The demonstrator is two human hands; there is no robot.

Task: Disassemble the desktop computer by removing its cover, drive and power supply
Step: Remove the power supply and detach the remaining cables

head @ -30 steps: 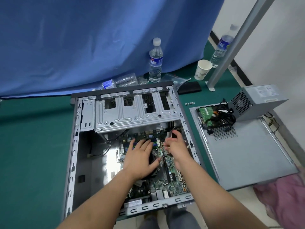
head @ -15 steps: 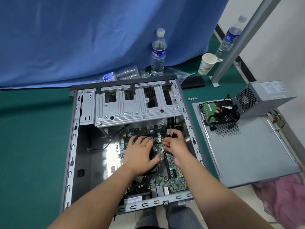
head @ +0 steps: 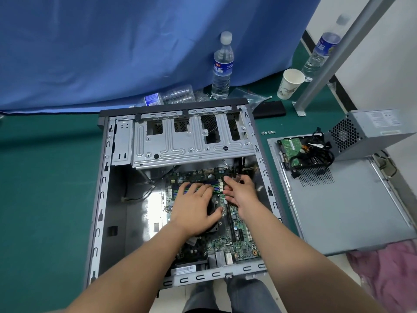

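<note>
Both hands are inside the open computer case (head: 102,188). The left hand (head: 191,208) lies flat with straight fingers on the green board (head: 239,242), likely to keep it steady. The right hand (head: 241,193) has bent fingers by some small part; I cannot tell if it holds anything. To the right of the hands, the cover (head: 347,213) lies flat like a tray. On it sit the drive (head: 291,150) and the power supply (head: 370,129), already taken out.
</note>
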